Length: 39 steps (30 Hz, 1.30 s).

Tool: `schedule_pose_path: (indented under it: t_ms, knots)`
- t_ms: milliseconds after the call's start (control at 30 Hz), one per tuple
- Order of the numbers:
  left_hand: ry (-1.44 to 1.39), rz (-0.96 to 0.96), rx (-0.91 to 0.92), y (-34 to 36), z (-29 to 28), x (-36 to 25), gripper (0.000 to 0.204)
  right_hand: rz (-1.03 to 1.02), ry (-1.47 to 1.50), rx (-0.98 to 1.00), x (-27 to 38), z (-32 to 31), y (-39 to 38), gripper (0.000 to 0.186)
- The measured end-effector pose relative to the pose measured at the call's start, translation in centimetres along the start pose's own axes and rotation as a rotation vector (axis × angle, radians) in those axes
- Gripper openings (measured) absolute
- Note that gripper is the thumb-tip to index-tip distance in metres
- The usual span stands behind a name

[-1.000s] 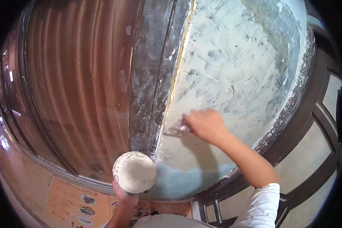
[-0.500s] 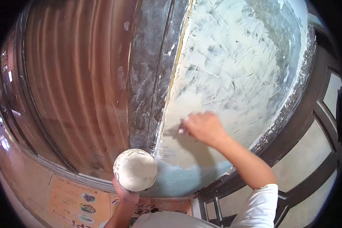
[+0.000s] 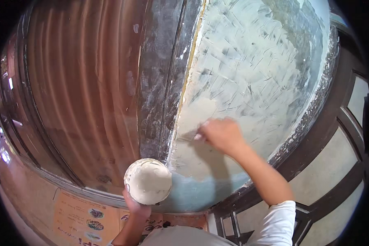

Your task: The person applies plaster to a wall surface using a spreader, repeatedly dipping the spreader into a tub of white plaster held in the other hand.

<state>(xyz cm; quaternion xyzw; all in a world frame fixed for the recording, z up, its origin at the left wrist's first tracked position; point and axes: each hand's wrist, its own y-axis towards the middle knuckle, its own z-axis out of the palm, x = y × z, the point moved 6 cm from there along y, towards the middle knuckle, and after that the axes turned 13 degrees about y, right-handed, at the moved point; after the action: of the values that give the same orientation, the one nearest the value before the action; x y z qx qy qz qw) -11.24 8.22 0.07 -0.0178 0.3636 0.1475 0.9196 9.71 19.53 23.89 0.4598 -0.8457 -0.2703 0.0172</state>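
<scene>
My left hand [image 3: 136, 206] is wrapped round the side of a round tub [image 3: 128, 169], which sits low in front of the wall. Smooth off-white putty [image 3: 151, 180] fills it almost to the rim, with smears along the edge. Against the lower left part of the pale wall panel [image 3: 250, 78], my right hand [image 3: 223, 133] is closed on a putty knife [image 3: 187, 136]. The thin blade, slightly blurred, touches the putty coat near the panel's left edge; its handle is hidden in my fingers. Streaky strokes cover the panel above, while a bluish strip [image 3: 197, 190] shows below.
A dark post [image 3: 158, 82] with a yellowish edge strip borders the panel on the left, beside a brown curtain-like surface [image 3: 86, 90] behind glass. Dark wooden framework with pale panes [image 3: 328, 172] stands at the right. An orange printed banner [image 3: 76, 213] lies at the lower left.
My right hand and the putty knife have shifted very slightly to the right, still at the panel. The tub has edged a little right and up in my left hand.
</scene>
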Motion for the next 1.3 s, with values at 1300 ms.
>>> schedule_pose_path:
  t_ms: [1300]
  knots:
    - [0.053,-0.228,0.044,0.4,3.1,3.3,0.055,0.585,1.08,0.231,-3.8,7.9,-11.3,0.027]
